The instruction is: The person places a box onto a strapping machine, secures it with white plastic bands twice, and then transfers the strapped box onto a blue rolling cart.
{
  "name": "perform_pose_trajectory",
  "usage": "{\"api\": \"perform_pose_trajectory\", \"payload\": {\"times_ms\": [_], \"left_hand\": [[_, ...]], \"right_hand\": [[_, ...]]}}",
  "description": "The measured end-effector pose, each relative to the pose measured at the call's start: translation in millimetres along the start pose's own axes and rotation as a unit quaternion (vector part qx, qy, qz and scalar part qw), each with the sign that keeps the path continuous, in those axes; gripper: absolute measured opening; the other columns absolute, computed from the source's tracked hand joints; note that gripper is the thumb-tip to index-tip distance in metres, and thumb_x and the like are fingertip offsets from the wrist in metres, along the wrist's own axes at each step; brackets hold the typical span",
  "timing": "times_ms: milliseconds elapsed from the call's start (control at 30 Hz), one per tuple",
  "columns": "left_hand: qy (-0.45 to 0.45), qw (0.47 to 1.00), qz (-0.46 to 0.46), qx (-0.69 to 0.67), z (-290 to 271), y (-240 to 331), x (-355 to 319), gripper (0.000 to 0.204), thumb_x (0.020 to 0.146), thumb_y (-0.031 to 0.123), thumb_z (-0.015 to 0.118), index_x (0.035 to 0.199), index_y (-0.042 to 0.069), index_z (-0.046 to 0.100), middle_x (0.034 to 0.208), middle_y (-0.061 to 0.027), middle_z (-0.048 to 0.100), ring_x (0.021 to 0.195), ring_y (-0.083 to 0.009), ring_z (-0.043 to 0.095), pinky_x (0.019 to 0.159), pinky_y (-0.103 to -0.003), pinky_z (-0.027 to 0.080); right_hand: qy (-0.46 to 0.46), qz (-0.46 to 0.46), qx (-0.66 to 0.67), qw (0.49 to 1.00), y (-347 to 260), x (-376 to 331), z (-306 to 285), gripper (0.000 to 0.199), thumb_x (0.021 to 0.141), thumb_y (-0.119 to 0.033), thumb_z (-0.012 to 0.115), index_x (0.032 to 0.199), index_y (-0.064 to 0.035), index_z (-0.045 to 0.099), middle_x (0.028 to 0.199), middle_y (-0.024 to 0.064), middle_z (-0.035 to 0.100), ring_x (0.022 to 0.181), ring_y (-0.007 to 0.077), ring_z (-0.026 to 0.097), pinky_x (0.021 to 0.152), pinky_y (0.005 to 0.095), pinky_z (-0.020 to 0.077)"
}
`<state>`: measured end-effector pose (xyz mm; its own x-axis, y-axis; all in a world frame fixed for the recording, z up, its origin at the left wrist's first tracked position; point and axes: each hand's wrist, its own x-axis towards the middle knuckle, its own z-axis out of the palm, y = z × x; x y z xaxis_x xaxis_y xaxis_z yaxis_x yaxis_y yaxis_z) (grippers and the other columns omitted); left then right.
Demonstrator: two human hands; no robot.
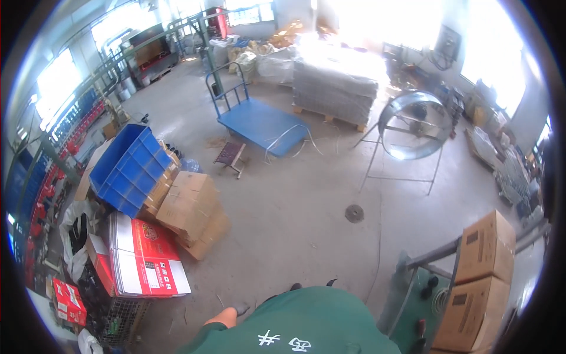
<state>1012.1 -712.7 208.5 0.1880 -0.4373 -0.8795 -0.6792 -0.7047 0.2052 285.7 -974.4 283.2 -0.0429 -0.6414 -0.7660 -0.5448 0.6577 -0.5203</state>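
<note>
The front of my green shirt (pixel 306 321), with white lettering, fills the bottom middle. Bare skin of my left arm, with a small grey shape at its end that may be a gloved part of my left hand (pixel 240 309), shows at the shirt's left edge. Its fingers cannot be made out, nor whether it holds anything. My right hand is out of sight. Nearest on the left lies a stack of flat red and white cartons (pixel 153 259) tied with string, on a wire basket (pixel 124 321). Two dark tips (pixel 296 287) poke out past the shirt, perhaps shoes.
Brown cardboard (pixel 188 206) and a tilted blue crate (pixel 132 168) stand left. Farther off are a small stool (pixel 230 156), a blue platform trolley (pixel 259 124) and a wrapped pallet stack (pixel 333 88). A round drum fan (pixel 413 127) stands right, above brown boxes (pixel 483 248) by a green-topped bench (pixel 418 295).
</note>
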Motion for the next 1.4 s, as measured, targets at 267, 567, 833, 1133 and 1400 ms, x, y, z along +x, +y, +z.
{"api": "perform_pose_trajectory", "payload": {"times_ms": [267,567,833,1133,1400], "left_hand": [[0.302,0.9,0.105,-0.297,-261,133,37,0.046,0.092,0.036,0.055,0.125,0.005,0.063,0.123,-0.0189,0.065,0.118,-0.0329,0.06,0.102,-0.04,0.045],[0.177,0.946,-0.148,-0.229,-262,70,75,0.048,0.091,0.039,0.054,0.124,0.006,0.064,0.124,-0.0184,0.064,0.118,-0.0347,0.059,0.101,-0.041,0.045],[0.182,0.849,-0.269,-0.418,-282,46,86,0.044,0.089,0.039,0.058,0.112,0.004,0.071,0.116,-0.0189,0.068,0.112,-0.0347,0.062,0.098,-0.04,0.046],[0.148,0.842,-0.201,-0.478,-392,-56,284,0.047,0.089,0.043,0.057,0.113,0.005,0.07,0.115,-0.0199,0.068,0.111,-0.0347,0.063,0.098,-0.04,0.047],[0.439,0.7,-0.156,-0.542,-637,-186,314,0.025,0.097,0.022,0.057,0.106,0.002,0.067,0.084,-0.005,0.066,0.068,-0.0152,0.061,0.059,-0.031,0.049]], "right_hand": [[-0.06,0.013,-0.021,0.998,-227,113,50,0.026,0.082,-0.018,0.07,0.1,0.0,0.07,0.09,0.011,0.07,0.078,0.0216,0.067,0.071,0.0358,0.0544],[-0.151,-0.006,-0.15,0.977,-417,273,112,0.022,0.08,-0.009,0.07,0.1,0.0008,0.069,0.084,0.0112,0.069,0.07,0.0212,0.067,0.063,0.0337,0.0558],[-0.198,-0.053,-0.125,0.971,-781,408,225,0.048,0.081,-0.001,0.066,0.127,0.0014,0.054,0.085,0.012,0.063,0.067,0.0246,0.064,0.057,0.04,0.058],[-0.214,-0.015,-0.188,0.958,-1023,439,481,0.055,0.085,-0.003,0.058,0.138,-0.0087,0.048,0.103,0.0153,0.064,0.075,0.034,0.068,0.062,0.05,0.06],[-0.274,-0.007,-0.285,0.918,-1133,412,638,0.047,0.085,-0.007,0.063,0.13,-0.0009,0.053,0.093,0.0124,0.067,0.073,0.0283,0.069,0.06,0.0424,0.0586]]}}
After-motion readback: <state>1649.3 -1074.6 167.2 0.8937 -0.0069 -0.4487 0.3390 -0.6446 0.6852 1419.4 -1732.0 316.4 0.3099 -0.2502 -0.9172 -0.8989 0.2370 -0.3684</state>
